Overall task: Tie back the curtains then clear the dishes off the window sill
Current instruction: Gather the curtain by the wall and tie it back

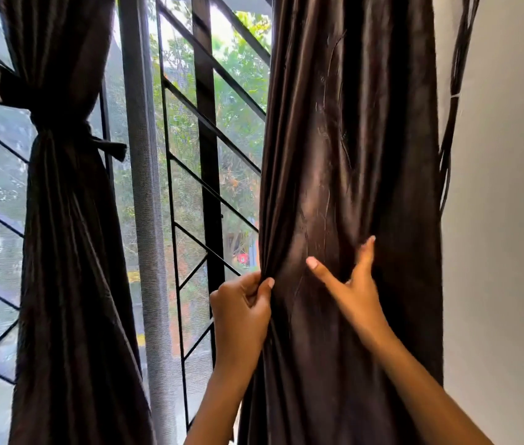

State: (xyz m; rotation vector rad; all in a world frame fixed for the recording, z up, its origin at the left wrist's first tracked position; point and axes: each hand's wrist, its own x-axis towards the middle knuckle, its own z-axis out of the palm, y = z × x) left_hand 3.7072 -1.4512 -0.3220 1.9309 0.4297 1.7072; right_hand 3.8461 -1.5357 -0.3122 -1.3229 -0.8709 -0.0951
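Two dark brown satin curtains hang at a barred window. The left curtain (61,203) is gathered at mid height by a dark tie (93,141) knotted round it. The right curtain (350,155) hangs loose. My left hand (241,311) pinches the right curtain's left edge in curled fingers. My right hand (350,284) lies against the front of the same curtain, thumb and forefinger spread straight, the other fingers tucked into a fold. No dishes or window sill are in view.
Black window bars (204,123) and a grey mesh screen (145,187) fill the gap between the curtains, with trees outside. A white wall (504,220) runs along the right. Thin dark cords (453,107) hang beside the right curtain's edge.
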